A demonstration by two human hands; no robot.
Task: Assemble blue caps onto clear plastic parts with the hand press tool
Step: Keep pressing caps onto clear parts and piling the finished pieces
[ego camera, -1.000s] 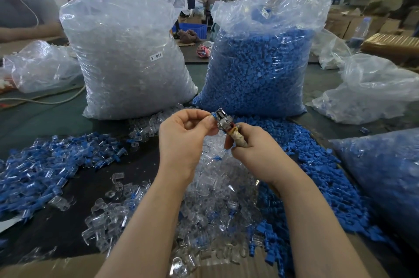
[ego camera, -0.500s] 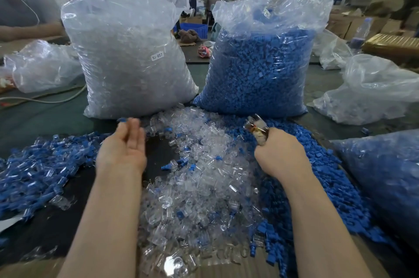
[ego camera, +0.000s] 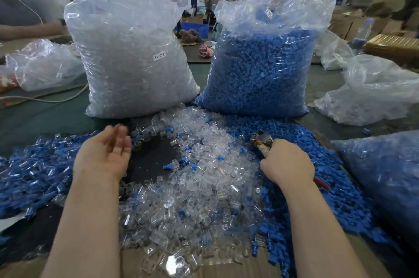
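The left hand (ego camera: 103, 156) is held palm-up and empty above the desk (ego camera: 34, 117), its fingers loosely extended and blurred, just beside the pile of finished blue-capped pieces (ego camera: 29, 169) spread over the left of the surface. The right hand (ego camera: 286, 162) is curled around the hand press tool (ego camera: 261, 139) — its grip is closed on the handles, the metal head is seen poking out above the knuckles, and a red handle end (ego camera: 320, 183) shows behind the wrist. The tool is held over the edge where the heap of clear plastic parts (ego camera: 192, 187) in the middle meets the loose blue caps (ego camera: 317, 178) spilled on the right; whether a part is seated in the head cannot be told.

A few blue pieces are scattered among the clear ones. Behind the heaps two tall plastic sacks are stood upright, touching the piles: a sack of clear parts (ego camera: 133, 62) bearing a small white label, and a sack of blue caps (ego camera: 260, 69) to its right. Another blue-filled bag (ego camera: 385, 175) is laid at the far right, and crumpled clear bags (ego camera: 374, 92) are seen further back. A strip of cardboard (ego camera: 136, 264) is seen at the near edge.
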